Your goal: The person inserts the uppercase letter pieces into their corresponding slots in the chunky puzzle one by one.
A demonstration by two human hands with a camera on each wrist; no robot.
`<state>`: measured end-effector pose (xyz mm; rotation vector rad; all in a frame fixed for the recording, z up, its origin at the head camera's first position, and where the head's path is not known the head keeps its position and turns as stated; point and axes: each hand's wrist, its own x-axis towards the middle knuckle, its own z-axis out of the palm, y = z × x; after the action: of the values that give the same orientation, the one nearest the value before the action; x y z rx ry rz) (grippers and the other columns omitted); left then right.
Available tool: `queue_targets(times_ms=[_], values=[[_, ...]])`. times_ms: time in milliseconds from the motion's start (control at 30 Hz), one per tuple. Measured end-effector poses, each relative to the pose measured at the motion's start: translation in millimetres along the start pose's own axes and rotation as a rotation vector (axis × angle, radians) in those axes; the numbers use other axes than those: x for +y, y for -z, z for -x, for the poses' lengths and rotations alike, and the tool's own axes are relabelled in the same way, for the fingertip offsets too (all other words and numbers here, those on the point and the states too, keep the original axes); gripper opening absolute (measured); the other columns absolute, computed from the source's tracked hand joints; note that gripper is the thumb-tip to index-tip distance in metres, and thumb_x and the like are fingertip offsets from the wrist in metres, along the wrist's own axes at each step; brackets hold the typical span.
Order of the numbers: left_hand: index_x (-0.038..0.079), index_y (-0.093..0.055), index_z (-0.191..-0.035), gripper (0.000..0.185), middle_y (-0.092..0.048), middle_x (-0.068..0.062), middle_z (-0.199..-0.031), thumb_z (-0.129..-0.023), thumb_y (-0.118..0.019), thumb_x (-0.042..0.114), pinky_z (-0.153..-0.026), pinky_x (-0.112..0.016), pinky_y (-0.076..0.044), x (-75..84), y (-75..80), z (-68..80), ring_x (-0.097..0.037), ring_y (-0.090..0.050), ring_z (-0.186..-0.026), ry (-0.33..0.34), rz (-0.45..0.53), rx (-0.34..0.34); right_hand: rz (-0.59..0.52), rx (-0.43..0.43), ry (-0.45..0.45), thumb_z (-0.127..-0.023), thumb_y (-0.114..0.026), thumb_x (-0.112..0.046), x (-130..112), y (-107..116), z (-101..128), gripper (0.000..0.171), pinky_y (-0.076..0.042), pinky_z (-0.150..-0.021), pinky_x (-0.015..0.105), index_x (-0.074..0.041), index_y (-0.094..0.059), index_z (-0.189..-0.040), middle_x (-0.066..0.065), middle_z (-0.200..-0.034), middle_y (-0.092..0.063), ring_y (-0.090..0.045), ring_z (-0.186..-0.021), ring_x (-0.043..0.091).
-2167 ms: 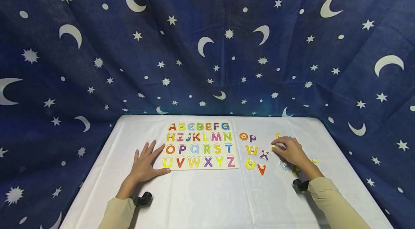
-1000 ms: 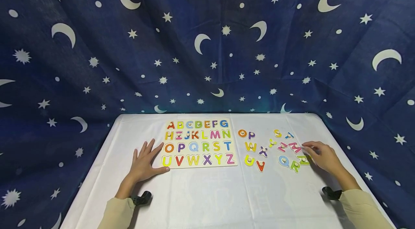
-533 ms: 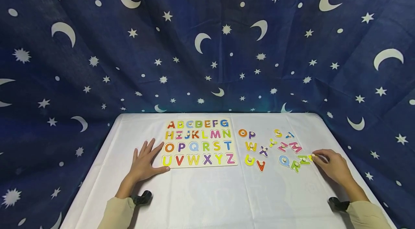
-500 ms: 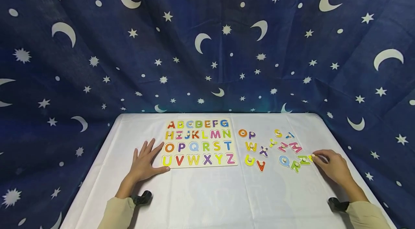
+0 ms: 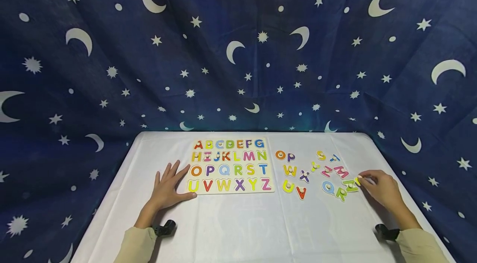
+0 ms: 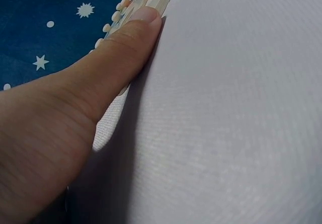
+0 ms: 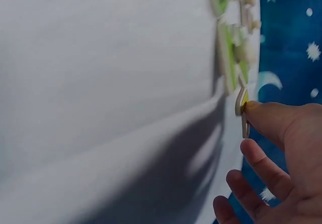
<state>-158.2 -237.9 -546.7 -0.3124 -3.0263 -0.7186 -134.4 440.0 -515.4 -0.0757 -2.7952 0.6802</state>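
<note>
My left hand lies flat on the white tablecloth with its fingers spread, and its thumb touches the lower left corner of the alphabet puzzle board. The board shows coloured letters A to Z in four rows. To its right lie several loose letter pieces, among them an orange O, a yellow U, a blue Q and a green piece. My right hand is at the right end of that group and pinches a small yellow letter piece, tilted up on its edge.
The table is covered by a white cloth and has bare cloth along its front. A dark blue curtain with moons and stars hangs behind and at both sides. A black wrist strap sits on each forearm.
My right hand has moved from the middle of the loose letters to their right end and taken hold of the yellow piece. The left hand has stayed where it was.
</note>
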Motion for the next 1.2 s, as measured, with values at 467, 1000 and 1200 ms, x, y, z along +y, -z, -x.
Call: queue_targets(times_ms=[467, 1000, 1200], values=[[0.018, -0.045, -0.157, 0.106, -0.023, -0.022, -0.168, -0.069, -0.086, 0.062, -0.118, -0.074, 0.003, -1.4, 1.8, 0.3, -0.049, -0.009, -0.154, 0.019, 0.001, -0.004, -0.113, -0.078, 0.149, -0.092, -0.075, -0.008, -97, -30, -64, 0.016, -0.034, -0.101, 0.066, 0.002, -0.075, -0.106, 0.029, -0.121, -0.065, -0.054, -0.117, 0.049], [0.019, -0.045, -0.157, 0.106, -0.024, -0.021, -0.167, -0.07, -0.086, 0.063, -0.118, -0.073, 0.002, 1.1, 3.7, 0.9, -0.049, -0.01, -0.154, 0.03, -0.009, -0.011, -0.258, -0.269, 0.303, -0.091, -0.078, -0.012, -246, -135, -95, 0.014, -0.039, -0.103, 0.059, -0.008, -0.081, -0.104, 0.02, -0.132, -0.062, -0.047, -0.123, 0.043], [0.018, -0.046, -0.156, 0.105, -0.024, -0.022, -0.167, -0.07, -0.087, 0.061, -0.118, -0.074, 0.001, 4.3, 3.9, 1.4, -0.05, -0.012, -0.154, 0.02, 0.005, -0.007, -0.24, -0.28, 0.365, -0.09, -0.08, -0.017, -284, -168, -91, 0.009, -0.039, -0.099, 0.066, -0.016, -0.082, -0.099, 0.018, -0.137, -0.06, -0.045, -0.126, 0.046]])
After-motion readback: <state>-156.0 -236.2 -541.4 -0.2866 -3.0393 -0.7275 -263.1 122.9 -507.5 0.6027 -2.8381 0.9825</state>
